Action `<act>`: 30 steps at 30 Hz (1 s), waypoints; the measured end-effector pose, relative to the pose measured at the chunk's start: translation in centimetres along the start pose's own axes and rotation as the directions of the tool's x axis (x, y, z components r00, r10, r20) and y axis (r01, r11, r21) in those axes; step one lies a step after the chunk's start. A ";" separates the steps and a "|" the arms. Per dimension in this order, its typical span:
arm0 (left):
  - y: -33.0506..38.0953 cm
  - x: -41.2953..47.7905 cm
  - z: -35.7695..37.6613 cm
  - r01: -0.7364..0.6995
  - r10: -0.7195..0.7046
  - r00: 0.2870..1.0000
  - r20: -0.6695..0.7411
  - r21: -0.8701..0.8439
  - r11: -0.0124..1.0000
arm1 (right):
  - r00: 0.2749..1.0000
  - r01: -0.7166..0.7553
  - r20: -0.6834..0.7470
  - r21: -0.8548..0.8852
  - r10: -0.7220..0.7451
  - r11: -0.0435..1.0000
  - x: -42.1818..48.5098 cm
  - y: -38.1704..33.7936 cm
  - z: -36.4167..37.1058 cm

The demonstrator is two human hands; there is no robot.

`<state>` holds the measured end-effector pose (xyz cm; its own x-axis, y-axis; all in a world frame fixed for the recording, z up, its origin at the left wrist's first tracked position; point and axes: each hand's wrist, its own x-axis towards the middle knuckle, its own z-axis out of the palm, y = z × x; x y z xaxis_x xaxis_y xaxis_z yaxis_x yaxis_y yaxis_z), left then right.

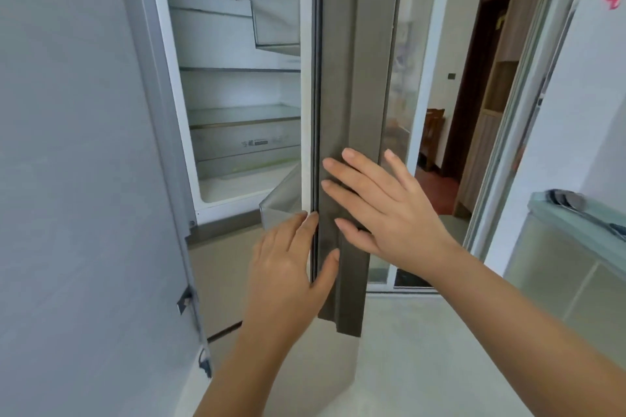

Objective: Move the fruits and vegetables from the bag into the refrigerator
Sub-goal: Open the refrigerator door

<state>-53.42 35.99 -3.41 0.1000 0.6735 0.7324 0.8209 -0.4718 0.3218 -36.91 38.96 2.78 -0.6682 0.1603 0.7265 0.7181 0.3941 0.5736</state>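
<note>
The refrigerator [237, 152] stands in front of me with its upper compartment showing bare glass shelves and a drawer. Its grey door [342, 78] is edge-on to me, partly swung out. My left hand [288, 264] holds the door's edge low down, fingers on the inner seal side and thumb on the outer face. My right hand [382, 203] lies flat against the outer face with its fingers spread and straight. No bag, fruit or vegetables are in view.
A grey wall or cabinet side [74, 179] runs close on the left. A glass-topped counter [572, 240] sits at the right. Behind the door, a sliding glass doorway [437, 112] opens onto a room with a dark wooden door.
</note>
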 end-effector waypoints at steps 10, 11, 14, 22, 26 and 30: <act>8.8 -0.8 4.7 -0.120 0.123 0.992 0.012 -0.130 0.984 | 0.976 -0.177 0.113 -0.084 0.186 0.981 -8.3 4.4 -4.5; 9.3 -0.8 5.2 -0.148 0.150 0.989 0.004 -0.137 0.979 | 0.971 -0.204 0.111 -0.086 0.213 0.975 -9.0 4.8 -4.8; 10.0 -0.6 6.7 -0.207 0.206 0.978 -0.017 -0.134 0.969 | 0.954 -0.272 0.103 -0.092 0.281 0.958 -11.0 5.6 -5.3; 10.8 1.3 11.9 -0.223 0.222 0.974 -0.046 -0.009 0.975 | 0.892 -0.444 0.035 -0.122 0.451 0.888 -15.2 7.8 -4.5; 12.5 2.2 14.4 -0.275 0.274 0.958 -0.090 -0.001 0.961 | 0.867 -0.496 0.002 -0.094 0.499 0.863 -17.2 9.8 -3.9; 14.1 2.5 16.6 -0.345 0.342 0.929 -0.143 0.003 0.939 | 0.854 -0.520 -0.025 -0.059 0.520 0.852 -19.0 12.1 -3.6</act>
<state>-32.27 40.45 -7.00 0.2931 0.3827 0.8762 0.7374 -0.6738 0.0476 -14.82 37.43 -2.73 -0.1926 0.3195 0.9278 0.9710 0.1988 0.1331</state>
